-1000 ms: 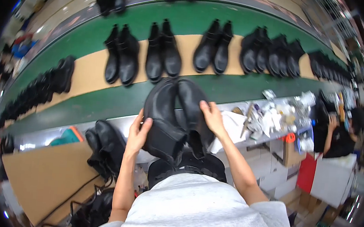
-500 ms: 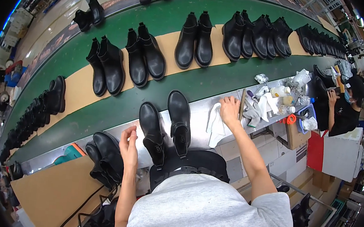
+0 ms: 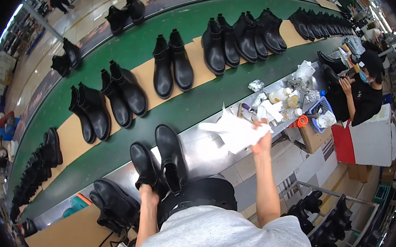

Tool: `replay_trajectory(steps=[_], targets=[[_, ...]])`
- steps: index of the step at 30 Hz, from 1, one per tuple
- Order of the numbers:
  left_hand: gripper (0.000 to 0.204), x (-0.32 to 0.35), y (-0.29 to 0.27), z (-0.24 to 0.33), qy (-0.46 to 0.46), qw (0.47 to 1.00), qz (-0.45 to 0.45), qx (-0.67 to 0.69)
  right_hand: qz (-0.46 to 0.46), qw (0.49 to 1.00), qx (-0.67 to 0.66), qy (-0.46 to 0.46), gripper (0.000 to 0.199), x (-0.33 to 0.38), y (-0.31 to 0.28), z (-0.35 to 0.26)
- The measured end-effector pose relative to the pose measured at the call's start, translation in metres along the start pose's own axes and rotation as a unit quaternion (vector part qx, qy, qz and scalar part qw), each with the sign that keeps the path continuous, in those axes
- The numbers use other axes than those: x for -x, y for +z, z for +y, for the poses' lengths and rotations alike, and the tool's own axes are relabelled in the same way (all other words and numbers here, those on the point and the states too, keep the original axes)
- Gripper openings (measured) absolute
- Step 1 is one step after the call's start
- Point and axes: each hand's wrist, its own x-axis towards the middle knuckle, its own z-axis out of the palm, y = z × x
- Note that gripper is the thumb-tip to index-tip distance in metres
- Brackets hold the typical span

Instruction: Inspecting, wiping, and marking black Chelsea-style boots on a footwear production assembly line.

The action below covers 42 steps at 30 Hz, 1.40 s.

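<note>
Two black ankle boots stand side by side before me at the metal bench edge, toes pointing away: a left boot point(image 3: 143, 162) and a right boot point(image 3: 169, 151). My left hand point(image 3: 148, 194) is at the left boot's opening, its fingers hidden there. Out to the right, my right hand point(image 3: 262, 136) is closed on a white cloth point(image 3: 236, 130), which hangs spread and blurred above the bench. Beside my left forearm, another pair of black boots point(image 3: 112, 196) rests at the bench edge.
A green conveyor point(image 3: 127, 154) carries several pairs of black boots on brown cardboard point(image 3: 138, 73). Bottles point(image 3: 280, 94), crumpled wipes and a blue basket point(image 3: 321, 108) crowd the bench at right. Beyond them a masked co-worker point(image 3: 365, 91) handles a boot. A boot rack point(image 3: 357, 217) stands lower right.
My right hand has lifted the white cloth off the bench. My left hand has moved from beside the left boot to its opening. The whole view has shifted.
</note>
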Motion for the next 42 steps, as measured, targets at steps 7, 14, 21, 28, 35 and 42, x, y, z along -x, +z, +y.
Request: replay_trajectory(steps=[7,14,21,28,35,42], targets=[[0.032,-0.01,0.044,0.001,0.019,0.999,-0.014,-0.046,0.227,0.959,0.126,-0.113,0.014,-0.065,-0.101,-0.157],[0.03,-0.012,0.059,0.006,0.15,0.972,-0.083,-0.16,0.157,0.886,0.419,-0.124,0.031,-0.059,-0.091,-0.135],[0.028,0.002,0.022,0.008,0.302,0.923,-0.08,-0.224,-0.001,0.554,0.749,-0.363,0.058,-0.005,-0.114,-0.076],[0.026,0.001,0.036,0.027,0.456,0.842,0.064,-0.281,0.099,0.859,0.459,-0.204,0.036,-0.111,-0.152,-0.149],[0.024,0.02,0.011,0.005,0.528,0.768,0.092,-0.351,-0.094,0.783,0.614,0.03,0.049,-0.042,0.028,-0.089],[0.043,0.042,0.021,-0.021,0.406,0.887,-0.119,-0.186,-0.39,0.806,0.438,0.075,0.087,0.137,0.134,0.16]])
